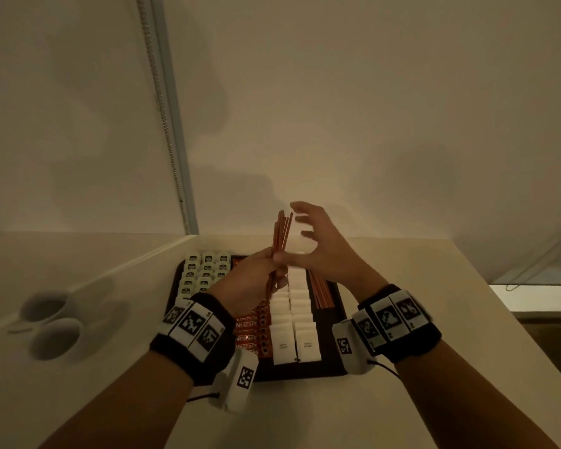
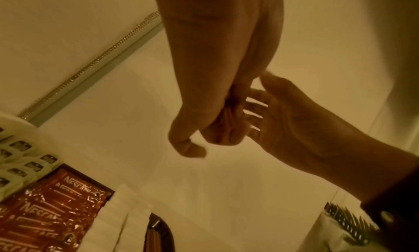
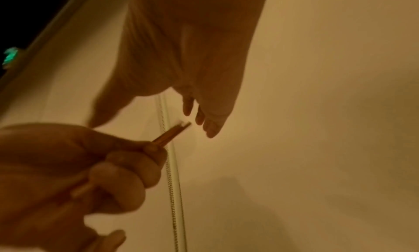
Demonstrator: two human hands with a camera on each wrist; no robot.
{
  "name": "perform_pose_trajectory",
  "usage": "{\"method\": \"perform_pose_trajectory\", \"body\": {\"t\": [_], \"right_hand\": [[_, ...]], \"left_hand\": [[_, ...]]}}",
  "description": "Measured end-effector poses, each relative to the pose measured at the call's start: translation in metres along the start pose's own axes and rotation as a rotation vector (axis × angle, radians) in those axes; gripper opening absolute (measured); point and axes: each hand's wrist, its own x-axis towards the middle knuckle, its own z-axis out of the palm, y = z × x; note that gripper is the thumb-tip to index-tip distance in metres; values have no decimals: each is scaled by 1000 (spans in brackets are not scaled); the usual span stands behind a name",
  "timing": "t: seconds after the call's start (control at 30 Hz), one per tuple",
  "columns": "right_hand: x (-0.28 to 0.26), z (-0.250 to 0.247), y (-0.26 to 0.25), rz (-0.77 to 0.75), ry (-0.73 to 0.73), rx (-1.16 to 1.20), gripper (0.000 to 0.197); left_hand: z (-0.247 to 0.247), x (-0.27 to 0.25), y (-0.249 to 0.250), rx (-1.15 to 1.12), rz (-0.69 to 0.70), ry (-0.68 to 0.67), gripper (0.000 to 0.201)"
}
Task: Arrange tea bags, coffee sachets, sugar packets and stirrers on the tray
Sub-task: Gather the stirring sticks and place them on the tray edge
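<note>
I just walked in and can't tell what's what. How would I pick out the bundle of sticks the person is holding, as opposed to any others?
Start at the dark tray on the pale counter, filled with rows of packets. Above its middle, the left hand grips a bundle of thin copper-brown stirrers, with the open right hand beside them. Unlike the stirrers lying flat along the tray's right side, these stand nearly upright in the air.

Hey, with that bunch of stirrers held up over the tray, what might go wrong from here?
1. The left hand alone grips the bundle of stirrers, which fans out at the top; the right hand is open beside it, so a loose stick may slip out.
2. The bundle hangs above the sugar packets and coffee sachets, so a dropped stirrer could disturb those rows.
3. The stirrers already on the tray lie in a narrow strip near the right rim; adding more might spill some over.
</note>
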Motion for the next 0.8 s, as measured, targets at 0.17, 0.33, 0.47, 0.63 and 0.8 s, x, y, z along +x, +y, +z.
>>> {"method": "perform_pose_trajectory", "body": {"t": [0.17,0.33,0.47,0.63,0.8], "right_hand": [[4,9,-17,-184,-320,-442,140],[8,14,-33,-190,-391,-554,134],[10,22,-36,-206,-409,-584,126],[17,27,-30,-232,-372,-570,122],[20,29,-30,-275,-344,-610,114]], "left_hand": [[-4,-11,12,-118,-18,-89,8],[-14,-13,13,-162,-32,-124,12],[-15,-15,15,-155,-24,-105,25],[-23,-13,20,-215,-96,-83,26],[-29,-14,24,-252,-134,-124,26]]}}
